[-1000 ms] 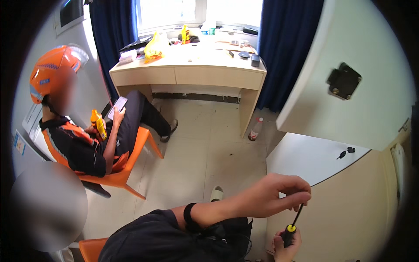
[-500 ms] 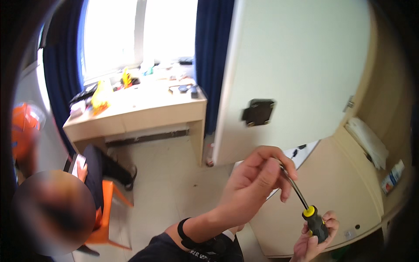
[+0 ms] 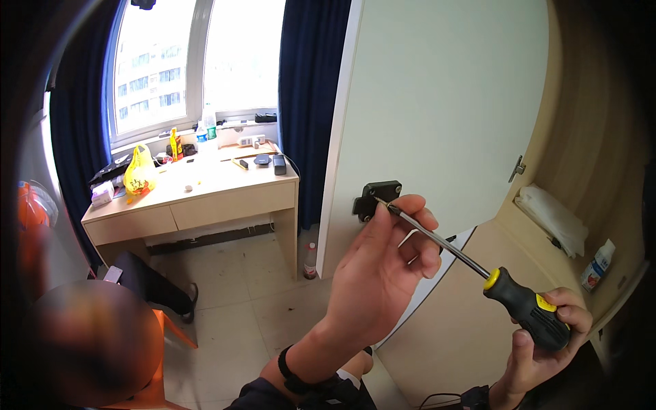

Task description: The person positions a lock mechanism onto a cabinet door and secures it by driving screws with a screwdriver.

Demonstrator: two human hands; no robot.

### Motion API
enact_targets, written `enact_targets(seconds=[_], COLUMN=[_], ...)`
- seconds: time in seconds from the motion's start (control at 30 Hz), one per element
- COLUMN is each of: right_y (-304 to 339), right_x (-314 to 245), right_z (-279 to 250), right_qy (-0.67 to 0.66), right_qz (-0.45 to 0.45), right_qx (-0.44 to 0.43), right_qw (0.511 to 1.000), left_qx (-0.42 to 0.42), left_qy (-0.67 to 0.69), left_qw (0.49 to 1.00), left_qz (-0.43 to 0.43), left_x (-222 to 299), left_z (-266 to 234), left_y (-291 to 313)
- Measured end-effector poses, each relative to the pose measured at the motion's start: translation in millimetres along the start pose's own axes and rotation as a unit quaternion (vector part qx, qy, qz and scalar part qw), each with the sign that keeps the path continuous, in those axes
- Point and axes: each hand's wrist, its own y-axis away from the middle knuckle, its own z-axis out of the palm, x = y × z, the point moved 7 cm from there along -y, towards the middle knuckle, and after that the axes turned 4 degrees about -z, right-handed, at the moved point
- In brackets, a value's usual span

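My right hand [image 3: 547, 342] is wrapped round the black and yellow handle of a screwdriver [image 3: 454, 250], whose shaft points up and left. Between finger and thumb, my left hand [image 3: 383, 273] pinches a small screw [image 3: 383, 202] at the screwdriver's tip. The screw's point is at the face of a black lock [image 3: 380, 197] on the pale cabinet door [image 3: 444, 109]; whether it sits in a hole I cannot tell. A thin bent pale shape shows among my left fingers, its kind unclear. My left fingers partly cover the lock's lower right side.
Right of the open door, the cabinet shelf [image 3: 444, 321] holds a white plastic-wrapped bundle [image 3: 553, 215] and a white tube [image 3: 598, 265]. A desk [image 3: 205, 212] with a yellow bag [image 3: 140, 171] stands by the window. A person sits on an orange chair [image 3: 154, 383] at lower left; a bottle [image 3: 310, 261] stands beside the door.
Both hands have brought the screwdriver up to the lock, and the screw at its tip now meets the lock's face. The view has shifted, so the door appears further left.
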Motion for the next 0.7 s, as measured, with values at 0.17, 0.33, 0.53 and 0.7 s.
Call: enact_targets(seconds=[0.17,0.33,0.53,0.7], right_y=[-5.7,-6.7,-15.1,-22.9], right_x=[-9.4,-23.5,-45.4,-61.3], right_z=[0.7,10.5,13.5,18.9], right_qy=[0.027,0.066,0.13,0.174], right_qz=[-0.015,-0.096,-0.182,-0.221], right_qx=[-0.021,-0.061,-0.132,-0.16], right_qw=[0.999,0.991,0.966,0.946], left_qx=[-0.047,-0.039,0.045,0.05], left_qy=[0.029,0.032,-0.469,-0.671], left_qw=[0.998,0.999,0.876,0.558], left_qz=[0.007,-0.003,0.106,0.485], left_x=[0.1,3.3,24.6,82.7], left_z=[6.2,3.1,0.1,10.3], left_y=[-4.4,0.2,37.1,44.5])
